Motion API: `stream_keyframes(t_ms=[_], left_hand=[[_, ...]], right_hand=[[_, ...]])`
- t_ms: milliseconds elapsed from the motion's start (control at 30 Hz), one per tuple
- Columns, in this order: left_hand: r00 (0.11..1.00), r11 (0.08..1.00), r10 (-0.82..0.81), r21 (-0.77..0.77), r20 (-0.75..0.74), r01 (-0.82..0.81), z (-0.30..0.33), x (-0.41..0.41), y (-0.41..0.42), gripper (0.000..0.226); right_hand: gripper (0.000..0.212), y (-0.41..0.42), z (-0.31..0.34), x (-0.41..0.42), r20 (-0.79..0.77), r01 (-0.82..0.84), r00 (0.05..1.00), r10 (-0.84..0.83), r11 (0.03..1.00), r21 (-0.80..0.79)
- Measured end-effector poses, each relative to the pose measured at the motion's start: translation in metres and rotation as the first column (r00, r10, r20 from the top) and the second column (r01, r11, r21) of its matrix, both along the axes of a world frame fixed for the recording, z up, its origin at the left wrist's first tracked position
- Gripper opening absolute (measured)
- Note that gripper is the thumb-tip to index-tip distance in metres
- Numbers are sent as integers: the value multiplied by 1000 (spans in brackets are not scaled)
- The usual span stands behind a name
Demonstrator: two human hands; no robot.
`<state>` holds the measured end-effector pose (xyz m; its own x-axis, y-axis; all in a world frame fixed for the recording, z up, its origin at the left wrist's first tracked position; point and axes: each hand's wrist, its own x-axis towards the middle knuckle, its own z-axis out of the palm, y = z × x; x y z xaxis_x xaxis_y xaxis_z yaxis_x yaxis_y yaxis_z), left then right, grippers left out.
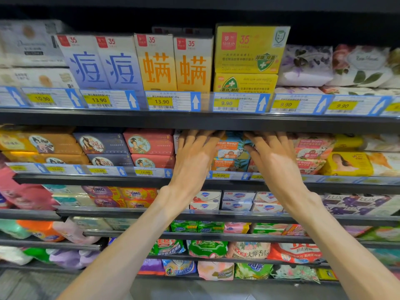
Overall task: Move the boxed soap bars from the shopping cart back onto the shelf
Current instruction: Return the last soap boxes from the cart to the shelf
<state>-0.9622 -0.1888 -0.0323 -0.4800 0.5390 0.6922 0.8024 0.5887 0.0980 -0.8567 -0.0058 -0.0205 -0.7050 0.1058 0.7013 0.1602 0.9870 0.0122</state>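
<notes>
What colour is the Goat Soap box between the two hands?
Teal with an orange label, in the head view: Goat Soap box.

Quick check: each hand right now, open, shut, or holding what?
Left hand: open, fingers straight, against the Goat Soap boxes.
Right hand: open, fingers straight, on the same boxes.

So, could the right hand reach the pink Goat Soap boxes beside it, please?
Probably yes: the right hand already lies next to the pink Goat Soap boxes, with nothing between them.

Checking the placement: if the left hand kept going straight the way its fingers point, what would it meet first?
Probably the Goat Soap boxes on the second shelf: the left hand points up and inward under the upper shelf edge, fingers seemingly already against them. Depth is unclear.
</notes>
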Motion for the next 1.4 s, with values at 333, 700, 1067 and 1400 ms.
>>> stream_keyframes(t_ms=[333,700,1067,1400], left_hand=[[997,997,73,20,17,-73,5,5,-17,37],[968,967,251,-42,-22,-252,13,-14,-63,31],[970,971,238,-11,-48,-239,16,-19,-63,17],[974,974,225,0,-40,-225,14,-17,-65,22]], right_hand=[[39,-18,4,1,25,5,1000,-5,1000,-13],[23,-73,11,-56,113,-9,994,1,998,69],[22,-70,14,-61,157,38,986,-53,994,98],[32,-72,11,-56,105,-2,994,-3,999,46]])
